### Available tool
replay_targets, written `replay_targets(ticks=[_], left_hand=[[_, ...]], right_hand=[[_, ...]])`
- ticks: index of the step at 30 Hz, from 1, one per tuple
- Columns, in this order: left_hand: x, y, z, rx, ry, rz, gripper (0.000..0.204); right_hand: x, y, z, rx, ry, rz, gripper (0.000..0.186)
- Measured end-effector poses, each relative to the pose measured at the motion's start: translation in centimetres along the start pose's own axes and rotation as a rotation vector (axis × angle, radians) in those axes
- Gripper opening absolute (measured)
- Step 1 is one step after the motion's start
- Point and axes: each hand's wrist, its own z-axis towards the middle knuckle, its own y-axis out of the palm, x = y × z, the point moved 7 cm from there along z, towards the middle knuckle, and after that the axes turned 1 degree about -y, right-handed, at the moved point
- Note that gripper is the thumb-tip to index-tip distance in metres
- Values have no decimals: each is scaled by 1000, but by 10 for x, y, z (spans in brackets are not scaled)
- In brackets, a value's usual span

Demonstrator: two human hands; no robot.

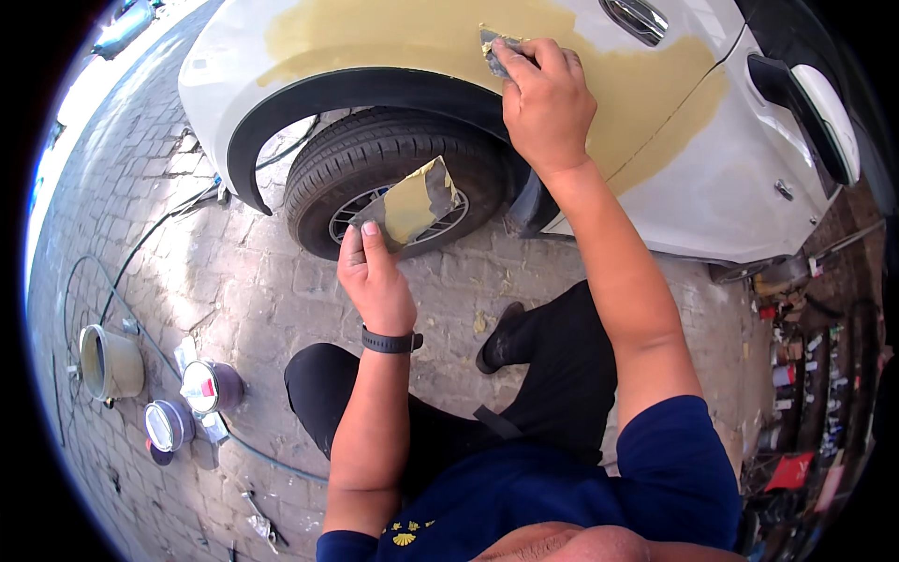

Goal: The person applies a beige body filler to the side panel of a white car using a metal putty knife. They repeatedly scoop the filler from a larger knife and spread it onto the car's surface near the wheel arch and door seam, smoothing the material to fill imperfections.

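My left hand (pixel 376 286) pinches the edge of a flat grey mixing plate (pixel 410 208) smeared with yellow body filler, held up in front of the car wheel (pixel 314 183). My right hand (pixel 552 112) grips a small grey filler spreader (pixel 493 62), its edge coated in yellow. The spreader is at the white car's front fender (pixel 217 70), just above the black wheel-arch trim (pixel 365 84). A broad patch of yellow filler (pixel 393 37) covers the fender and runs across the gap onto the door (pixel 693 215).
On the paved ground at left stand a bucket (pixel 122 363), a dark tin (pixel 228 386) and a smaller tub (pixel 169 426). A hose (pixel 117 290) trails past them. Tools (pixel 260 525) lie lower down. Cluttered shelves (pixel 815 384) line the right. The door mirror (pixel 829 126) juts out.
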Motion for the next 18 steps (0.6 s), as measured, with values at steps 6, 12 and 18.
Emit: replay_targets(ticks=[6, 12, 18], left_hand=[[9, 3, -4, 4, 1, 15, 27], [10, 1, -2, -26, 14, 12, 25], [18, 4, -2, 13, 15, -43, 26]], right_hand=[[-13, 4, -40, -23, 18, 5, 31], [-11, -12, -41, -22, -13, 60, 31], [-15, -33, 73, -103, -106, 70, 25]])
